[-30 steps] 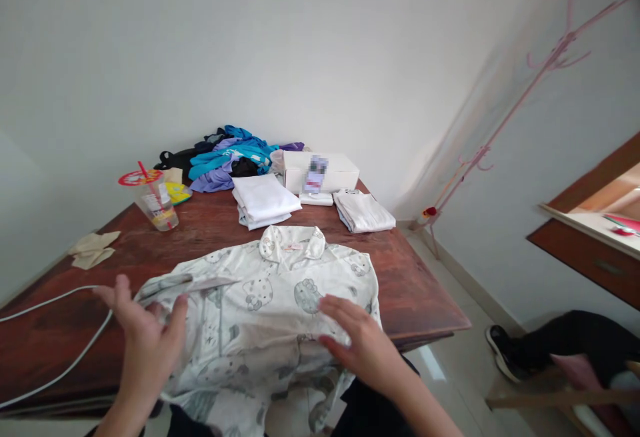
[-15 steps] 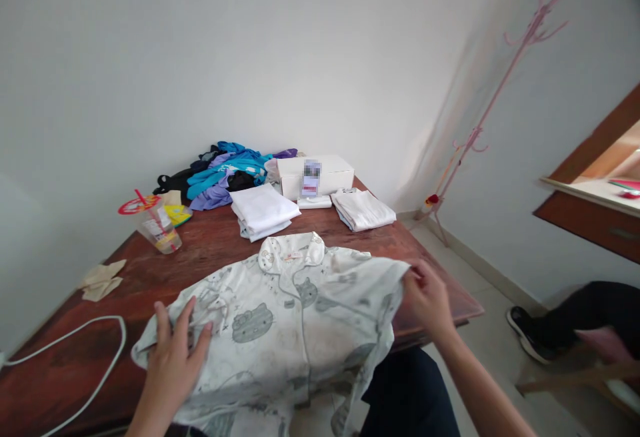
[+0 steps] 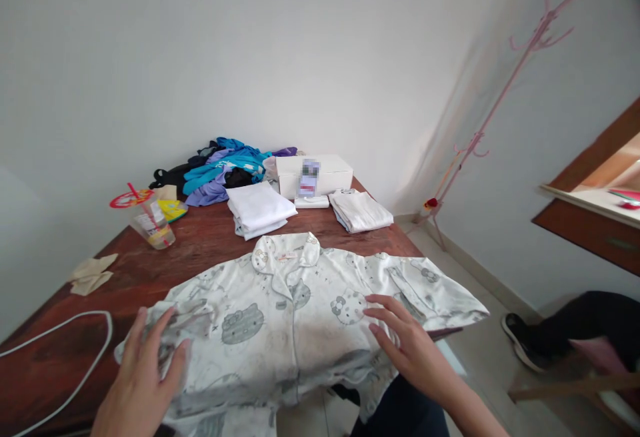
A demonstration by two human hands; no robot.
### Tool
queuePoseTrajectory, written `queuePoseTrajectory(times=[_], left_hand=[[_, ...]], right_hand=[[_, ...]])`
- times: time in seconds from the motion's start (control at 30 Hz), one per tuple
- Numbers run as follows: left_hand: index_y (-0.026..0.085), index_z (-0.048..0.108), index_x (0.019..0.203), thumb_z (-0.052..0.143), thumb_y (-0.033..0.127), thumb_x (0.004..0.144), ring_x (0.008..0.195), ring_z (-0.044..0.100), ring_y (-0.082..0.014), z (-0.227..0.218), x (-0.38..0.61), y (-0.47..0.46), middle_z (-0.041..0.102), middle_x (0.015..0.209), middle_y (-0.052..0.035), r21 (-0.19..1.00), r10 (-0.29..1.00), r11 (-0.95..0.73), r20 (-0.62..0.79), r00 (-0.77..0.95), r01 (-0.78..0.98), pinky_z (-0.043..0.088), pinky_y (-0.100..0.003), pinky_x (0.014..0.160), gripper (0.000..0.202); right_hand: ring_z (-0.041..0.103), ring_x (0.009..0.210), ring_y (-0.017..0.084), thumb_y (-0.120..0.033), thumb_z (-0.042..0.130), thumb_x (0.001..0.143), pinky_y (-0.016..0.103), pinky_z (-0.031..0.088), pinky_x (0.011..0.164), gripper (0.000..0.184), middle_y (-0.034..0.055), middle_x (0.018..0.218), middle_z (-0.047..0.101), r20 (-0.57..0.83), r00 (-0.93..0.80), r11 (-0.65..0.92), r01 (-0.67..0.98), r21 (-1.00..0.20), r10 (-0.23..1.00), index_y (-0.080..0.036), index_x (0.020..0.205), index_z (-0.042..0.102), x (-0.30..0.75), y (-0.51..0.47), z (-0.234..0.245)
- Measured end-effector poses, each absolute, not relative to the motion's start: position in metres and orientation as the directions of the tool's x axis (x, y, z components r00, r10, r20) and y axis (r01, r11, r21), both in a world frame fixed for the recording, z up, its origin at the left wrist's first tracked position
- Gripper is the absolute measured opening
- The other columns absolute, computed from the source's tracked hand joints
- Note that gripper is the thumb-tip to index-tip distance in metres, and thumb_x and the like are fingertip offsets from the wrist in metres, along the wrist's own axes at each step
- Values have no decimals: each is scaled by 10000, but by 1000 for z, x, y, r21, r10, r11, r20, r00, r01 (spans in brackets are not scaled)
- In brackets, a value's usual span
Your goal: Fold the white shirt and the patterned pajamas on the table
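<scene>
A white pajama shirt (image 3: 265,350) with grey cat prints and a collar lies front side up across the near part of the table, its lower part hanging over the edge. My left hand (image 3: 145,363) rests with fingers spread at the shirt's left sleeve area. Over the right half of the chest is my right hand (image 3: 405,337), fingers apart and nothing gripped; whether it touches the cloth is hard to tell. The sleeve on the right stretches out flat past the table's right side.
Folded white clothes (image 3: 260,207) and a folded cream garment (image 3: 361,211) lie behind the shirt, near a white box (image 3: 330,173). A heap of clothes (image 3: 225,170), a plastic cup (image 3: 153,223) and a white cable (image 3: 107,330) are on the left. A pink coat rack (image 3: 500,103) stands right.
My right hand has let go of the right sleeve and moved left over the chest. That sleeve now lies stretched out to the right. My left hand has shifted slightly left and down.
</scene>
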State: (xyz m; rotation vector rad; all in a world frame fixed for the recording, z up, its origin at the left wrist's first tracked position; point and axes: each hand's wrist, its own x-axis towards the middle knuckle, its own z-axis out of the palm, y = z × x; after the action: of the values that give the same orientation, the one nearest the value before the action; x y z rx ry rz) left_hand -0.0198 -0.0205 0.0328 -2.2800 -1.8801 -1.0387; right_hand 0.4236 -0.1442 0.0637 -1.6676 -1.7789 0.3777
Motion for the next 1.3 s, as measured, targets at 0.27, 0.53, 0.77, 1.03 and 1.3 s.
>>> queuePoseTrajectory(times=[0.27, 0.53, 0.77, 1.03, 1.3], left_hand=[[302, 614, 1270, 565, 362, 981, 1165, 687, -217, 58, -3, -36, 701, 1279, -20, 314, 728, -640, 540, 423, 701, 528, -338, 1067, 299], [316, 683, 1230, 575, 362, 991, 1172, 693, -201, 51, 53, -10, 741, 1234, 0, 398, 679, -734, 416, 605, 550, 519, -350, 1087, 266], [276, 695, 1240, 537, 361, 992, 1368, 539, -302, 16, 76, 18, 620, 1428, -63, 363, 711, -701, 418, 565, 614, 468, -548, 1120, 306], [282, 656, 1298, 519, 353, 1003, 1413, 485, -296, 7, 75, 17, 556, 1498, -48, 317, 716, -693, 401, 571, 647, 441, -555, 1147, 333], [288, 653, 1293, 514, 335, 1007, 1421, 476, -281, 6, 76, 17, 553, 1501, -38, 321, 720, -689, 403, 565, 650, 442, -544, 1148, 322]], right_hand=[[454, 1426, 301, -322, 499, 1003, 511, 397, 1171, 372, 133, 1509, 511, 267, -38, 168, 859, -484, 963, -217, 1337, 624, 402, -80, 31], [358, 1492, 305, -369, 519, 1001, 502, 360, 1208, 430, 86, 1587, 443, 271, -62, 168, 906, -388, 961, -231, 1401, 595, 404, -77, 13], [359, 1492, 304, -357, 533, 990, 500, 365, 1206, 420, 66, 1588, 443, 263, -38, 147, 901, -407, 964, -248, 1389, 607, 403, -76, 16], [381, 1479, 308, -366, 521, 996, 517, 378, 1196, 417, 75, 1575, 461, 275, -41, 154, 902, -403, 961, -248, 1386, 612, 403, -75, 12], [397, 1470, 307, -368, 538, 988, 515, 389, 1190, 406, 68, 1557, 486, 301, -38, 163, 900, -403, 953, -259, 1370, 623, 403, -75, 10]])
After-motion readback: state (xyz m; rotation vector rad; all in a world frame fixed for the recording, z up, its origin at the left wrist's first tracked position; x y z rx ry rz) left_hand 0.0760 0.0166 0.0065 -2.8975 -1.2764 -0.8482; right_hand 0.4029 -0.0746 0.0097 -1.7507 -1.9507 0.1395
